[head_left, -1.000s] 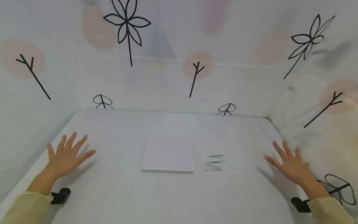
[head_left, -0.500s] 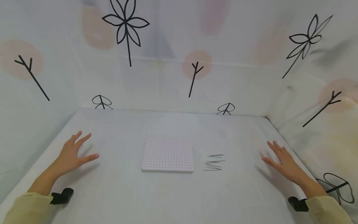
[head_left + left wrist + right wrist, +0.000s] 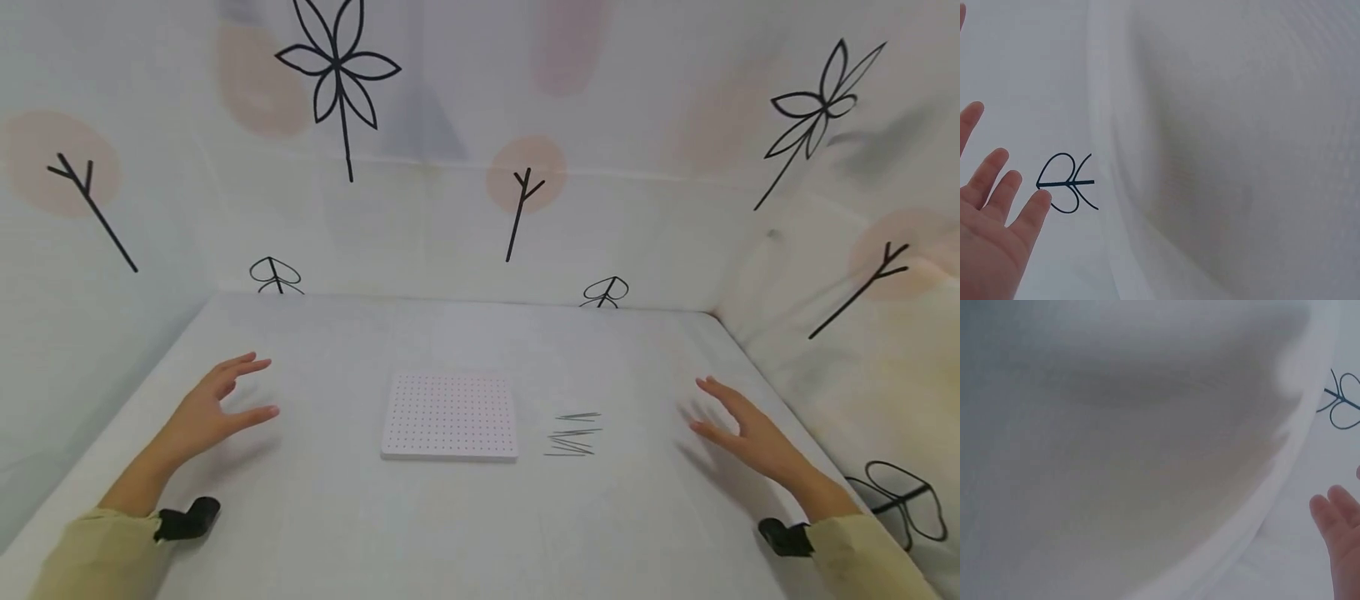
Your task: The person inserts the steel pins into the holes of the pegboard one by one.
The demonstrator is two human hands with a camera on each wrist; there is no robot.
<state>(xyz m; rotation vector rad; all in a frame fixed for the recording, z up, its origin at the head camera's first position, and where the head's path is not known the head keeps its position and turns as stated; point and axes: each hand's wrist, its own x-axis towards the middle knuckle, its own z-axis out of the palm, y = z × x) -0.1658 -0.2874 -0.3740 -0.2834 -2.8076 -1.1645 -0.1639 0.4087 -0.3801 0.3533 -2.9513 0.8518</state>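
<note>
A white square board [image 3: 450, 417] dotted with rows of small holes lies flat near the middle of the table. Just right of it, several thin dark needle-like sticks [image 3: 574, 443] are scattered on the cloth. To the left of the board my left hand [image 3: 206, 417] hovers above the table, thumb and fingers spread apart and holding nothing. On the far side of the sticks, my right hand [image 3: 753, 433] is likewise raised, its thumb apart from its fingers and nothing between them. Both wrist views catch only part of each hand; the board and sticks do not appear there.
White cloth covers the table [image 3: 465, 533]. A fabric backdrop [image 3: 420, 217] with black plant drawings rises behind it and along both sides. Each wrist carries a black device, the left one [image 3: 189, 518] and the right one [image 3: 785, 537], below beige sleeves.
Both hands have moved inward toward the middle and turned, so the fingers now show side-on rather than spread flat. Board and sticks stay in place.
</note>
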